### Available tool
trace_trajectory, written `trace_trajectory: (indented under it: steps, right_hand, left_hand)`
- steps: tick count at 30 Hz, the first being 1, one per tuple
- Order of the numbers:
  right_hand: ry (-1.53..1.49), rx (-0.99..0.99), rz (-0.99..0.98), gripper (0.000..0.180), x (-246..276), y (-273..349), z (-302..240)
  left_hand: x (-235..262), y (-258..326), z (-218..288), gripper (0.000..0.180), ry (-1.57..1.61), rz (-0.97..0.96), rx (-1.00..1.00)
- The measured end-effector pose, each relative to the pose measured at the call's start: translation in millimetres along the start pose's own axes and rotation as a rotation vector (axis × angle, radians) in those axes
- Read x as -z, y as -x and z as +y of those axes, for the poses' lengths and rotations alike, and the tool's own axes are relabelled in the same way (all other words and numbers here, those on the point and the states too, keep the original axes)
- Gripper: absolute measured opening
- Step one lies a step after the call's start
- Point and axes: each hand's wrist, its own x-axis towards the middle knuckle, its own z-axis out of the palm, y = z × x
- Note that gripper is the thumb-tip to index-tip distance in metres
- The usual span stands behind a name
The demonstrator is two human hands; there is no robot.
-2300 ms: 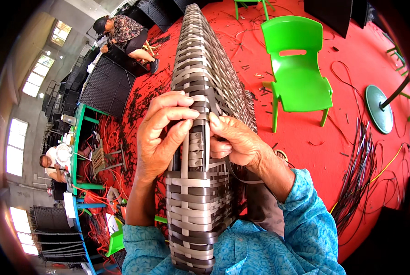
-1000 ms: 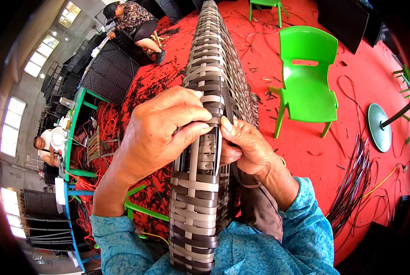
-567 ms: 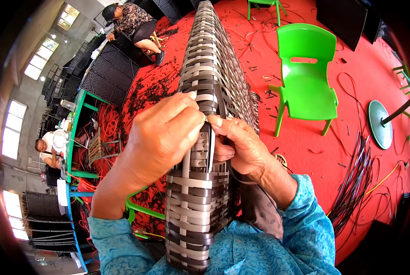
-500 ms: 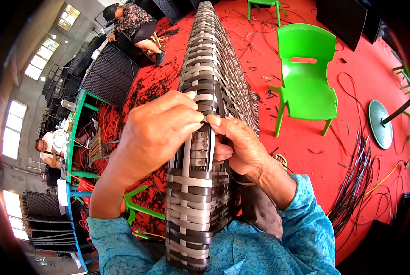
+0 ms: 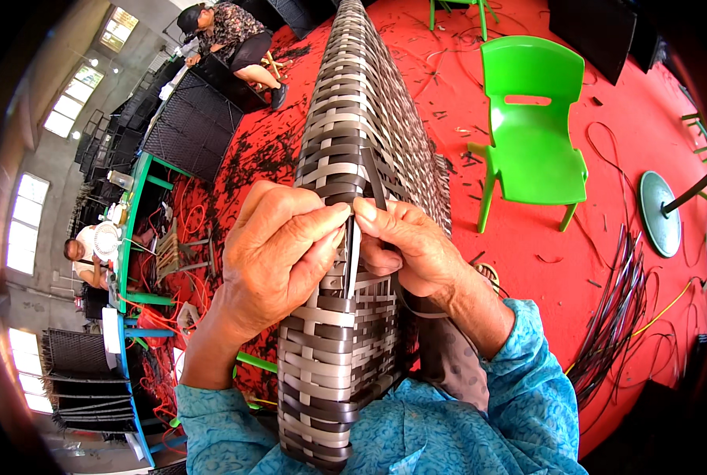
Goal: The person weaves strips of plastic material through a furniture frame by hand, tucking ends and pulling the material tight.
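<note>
Wicker panel [image 5: 353, 119], woven in grey and dark brown bands, is being held upright along the centre of the view, its near end against the blue patterned sleeves [image 5: 519, 388]. A single strand [image 5: 353, 253] is being pinched at the panel's edge, running down between the two hands. Left hand [image 5: 278, 257] is being pressed over the left face of the weave, thumb and fingertips closed on the strand. Right hand [image 5: 409, 245] is being held just beside it, fingers closed together on the same strand, thumb tip touching the left thumb. A green chair [image 5: 531, 134] is being seen well apart on the red floor [image 5: 606, 103], right of the panel. Loose dark strands [image 5: 614, 317] are lying at lower right. Another person [image 5: 227, 32] is being seen bent over dark panels at upper left.
</note>
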Motion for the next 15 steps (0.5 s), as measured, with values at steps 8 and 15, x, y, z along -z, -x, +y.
trace_trajectory:
  steps: [8,15]
  right_hand:
    - [0.805,0.498,0.212,0.028,20.0,14.3,-14.7]
    - [0.565,0.096,0.101,0.034,-0.7,9.6,-20.9]
  left_hand:
    - [1.7,13.8,-4.0,0.024,0.001,0.023,0.043]
    - [3.4,21.0,-3.7,0.021,0.048,0.059,0.138]
